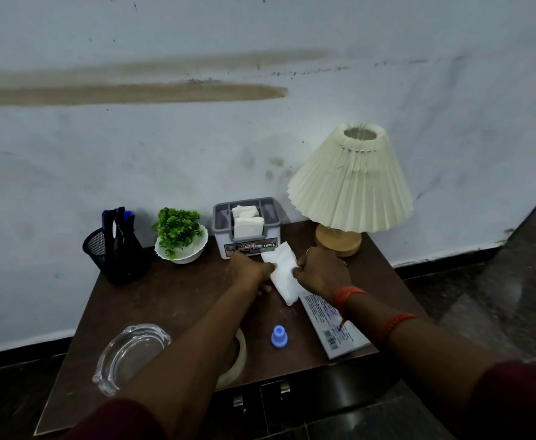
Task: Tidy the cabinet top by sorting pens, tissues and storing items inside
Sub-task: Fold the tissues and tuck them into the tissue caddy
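Note:
A white folded tissue (282, 273) lies in the middle of the brown cabinet top (171, 300). My left hand (250, 270) pinches its left edge and my right hand (320, 270) pinches its right edge. Just behind it stands a grey tissue holder (247, 241) with white tissues sticking up inside. At the back left a black mesh cup (116, 254) holds several blue and black pens. The cabinet doors with two metal handles (262, 395) show below the front edge.
A small green plant in a white bowl (179, 238) sits between cup and holder. A pleated cream lamp (352, 185) stands at the back right. Near the front lie a glass ashtray (130, 355), a blue cap (279, 336), a printed flat box (333, 325) and a tape roll (238, 357) under my left forearm.

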Demonstrator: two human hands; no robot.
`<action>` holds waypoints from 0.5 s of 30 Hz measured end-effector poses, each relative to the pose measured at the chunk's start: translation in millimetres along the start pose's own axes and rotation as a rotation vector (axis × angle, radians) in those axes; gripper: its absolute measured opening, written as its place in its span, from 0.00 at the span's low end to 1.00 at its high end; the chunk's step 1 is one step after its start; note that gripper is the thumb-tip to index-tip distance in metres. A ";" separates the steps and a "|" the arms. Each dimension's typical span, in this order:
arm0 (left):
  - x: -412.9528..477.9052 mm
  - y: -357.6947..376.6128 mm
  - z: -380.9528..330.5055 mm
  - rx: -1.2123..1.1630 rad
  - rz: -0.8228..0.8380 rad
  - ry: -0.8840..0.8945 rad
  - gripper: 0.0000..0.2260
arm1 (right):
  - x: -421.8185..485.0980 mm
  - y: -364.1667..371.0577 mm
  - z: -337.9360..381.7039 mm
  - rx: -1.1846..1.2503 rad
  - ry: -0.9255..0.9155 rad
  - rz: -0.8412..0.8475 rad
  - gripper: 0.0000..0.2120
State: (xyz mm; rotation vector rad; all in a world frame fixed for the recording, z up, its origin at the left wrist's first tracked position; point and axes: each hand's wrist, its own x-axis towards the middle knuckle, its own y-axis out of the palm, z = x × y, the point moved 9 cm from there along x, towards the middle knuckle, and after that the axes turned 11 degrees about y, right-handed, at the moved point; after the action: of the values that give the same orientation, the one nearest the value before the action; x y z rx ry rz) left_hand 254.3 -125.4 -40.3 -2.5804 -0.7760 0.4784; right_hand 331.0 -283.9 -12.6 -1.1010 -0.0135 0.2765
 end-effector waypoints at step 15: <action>-10.4 -14.7 -30.2 -0.104 -0.020 0.214 0.08 | -6.0 -6.7 15.2 0.451 -0.014 0.073 0.16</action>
State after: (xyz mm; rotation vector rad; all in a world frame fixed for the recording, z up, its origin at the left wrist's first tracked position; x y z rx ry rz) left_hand 252.5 -128.5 -5.4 -2.6602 -0.7691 0.1544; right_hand 324.4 -274.7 0.9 -0.6516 0.0736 0.3336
